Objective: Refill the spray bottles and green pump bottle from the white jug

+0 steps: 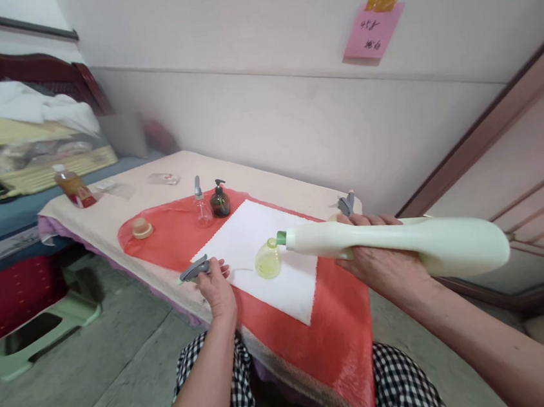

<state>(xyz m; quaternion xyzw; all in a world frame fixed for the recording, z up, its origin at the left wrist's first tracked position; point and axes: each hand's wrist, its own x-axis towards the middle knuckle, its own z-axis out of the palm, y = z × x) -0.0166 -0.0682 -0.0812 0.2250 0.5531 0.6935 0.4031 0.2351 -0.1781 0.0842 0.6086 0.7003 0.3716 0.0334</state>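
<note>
pale green plastic, smooth and long: the large bottle lies nearly level in the right hand, fingers wrapped round its narrower part. its green-tipped neck points left, right by the mouth of the small bottle; whether the two touch, cannot tell. small bottle is clear, yellowish contents, set on a white sheet with zigzag edges, itself over red plastic on the table. left hand closed on a grey spray head, held near the table's front edge, a thin pale tube reaching from it toward the small bottle. beyond the white sheet, on the red: a clear spray bottle with grey trigger, just beside a dark pump bottle. farther left, a round beige object. past the red, an amber bottle, leaning in view. second grey trigger top behind the right hand, partly hidden. pink note taped to the wall.
</note>
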